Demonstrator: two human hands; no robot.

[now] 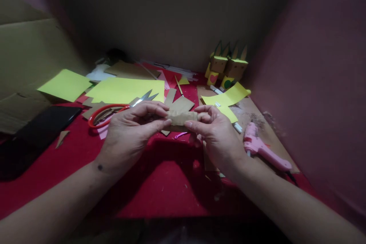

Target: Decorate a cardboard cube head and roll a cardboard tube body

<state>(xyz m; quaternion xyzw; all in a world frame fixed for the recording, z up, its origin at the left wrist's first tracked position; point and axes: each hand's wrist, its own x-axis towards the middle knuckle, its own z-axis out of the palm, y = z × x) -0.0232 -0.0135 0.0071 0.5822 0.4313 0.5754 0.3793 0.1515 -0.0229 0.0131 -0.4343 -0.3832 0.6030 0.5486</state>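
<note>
Between my two hands is a small folded strip of brown cardboard, held level above the red tabletop. My left hand pinches its left end between thumb and fingers. At the other end, my right hand grips it the same way, thumb on the near face. Red-handled scissors lie just beyond my left hand, blades pointing away to the right. Behind the held strip lie more cut cardboard pieces. A pink glue gun rests to the right of my right hand.
Yellow paper sheets cover the back left, and a curled yellow piece lies at right. Two small cardboard figures stand at the back. A dark flat device lies at left near a cardboard box. A pink wall bounds the right.
</note>
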